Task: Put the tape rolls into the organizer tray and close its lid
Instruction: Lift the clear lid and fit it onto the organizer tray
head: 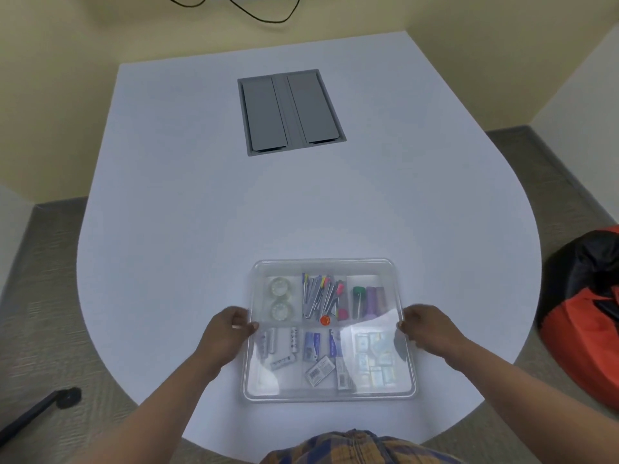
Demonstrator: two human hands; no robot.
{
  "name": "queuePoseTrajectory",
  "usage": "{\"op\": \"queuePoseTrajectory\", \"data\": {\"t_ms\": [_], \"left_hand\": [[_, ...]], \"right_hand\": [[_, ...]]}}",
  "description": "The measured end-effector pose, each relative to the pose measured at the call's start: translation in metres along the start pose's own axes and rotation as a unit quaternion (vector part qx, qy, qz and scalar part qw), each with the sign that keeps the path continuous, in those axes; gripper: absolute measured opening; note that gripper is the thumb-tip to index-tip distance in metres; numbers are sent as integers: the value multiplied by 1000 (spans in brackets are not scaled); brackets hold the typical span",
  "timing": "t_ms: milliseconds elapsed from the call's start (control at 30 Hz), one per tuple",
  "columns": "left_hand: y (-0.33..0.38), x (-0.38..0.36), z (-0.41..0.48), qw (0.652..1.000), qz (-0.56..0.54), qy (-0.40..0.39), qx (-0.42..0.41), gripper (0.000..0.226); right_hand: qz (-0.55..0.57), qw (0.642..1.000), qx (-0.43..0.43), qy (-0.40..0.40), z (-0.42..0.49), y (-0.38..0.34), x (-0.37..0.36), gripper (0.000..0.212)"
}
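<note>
1. Nearest cam: plaid shirt (355,447), then both forearms reaching fwd.
2. Left hand (227,333) gripped clear lid (368,326) at its left edge, right hand (432,329) at right edge; lid lay flat betw. them over organizer tray (330,398), near table (201,195) edge.
3. Both hands equally near; next move looked straight down, pressing lid.
4. Count: 2 tape rolls (280,298), far-left compartment, stacked along tray depth.

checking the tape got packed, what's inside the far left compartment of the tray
Two clear tape rolls lie flat there, one behind the other, seen through the clear lid on the organizer tray. Anything beneath them is hidden.
</note>
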State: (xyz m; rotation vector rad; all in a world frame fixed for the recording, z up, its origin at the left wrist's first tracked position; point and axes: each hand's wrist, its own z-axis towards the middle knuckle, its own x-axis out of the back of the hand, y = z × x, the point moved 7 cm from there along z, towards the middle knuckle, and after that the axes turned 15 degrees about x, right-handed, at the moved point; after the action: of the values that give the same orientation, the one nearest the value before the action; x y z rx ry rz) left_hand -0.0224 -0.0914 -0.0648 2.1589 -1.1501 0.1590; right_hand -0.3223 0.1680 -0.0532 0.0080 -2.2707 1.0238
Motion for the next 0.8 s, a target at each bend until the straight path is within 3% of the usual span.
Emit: {"op": "queuePoseTrajectory", "data": {"t_ms": [67,133,267,367,533,800], "left_hand": [[20,4,0,991,114,38,-59,63],[43,5,-3,971,195,46,-127,95],[70,-8,1,899,396,9,-185,130],[73,-13,6,855,487,1,-181,137],[72,-12,11,852,493,-16,-176,139],[108,-1,24,824,532,37,-193,135]], "right_hand": [[-117,990,75,15,8,-21,9,55],[-152,979,138,10,15,-43,11,80],[-294,938,170,-74,26,-69,6,114],[-358,913,138,-137,32,-70,0,132],[-393,895,125,-167,34,-64,-9,152],[-393,899,143,-133,52,-80,2,148]]}}
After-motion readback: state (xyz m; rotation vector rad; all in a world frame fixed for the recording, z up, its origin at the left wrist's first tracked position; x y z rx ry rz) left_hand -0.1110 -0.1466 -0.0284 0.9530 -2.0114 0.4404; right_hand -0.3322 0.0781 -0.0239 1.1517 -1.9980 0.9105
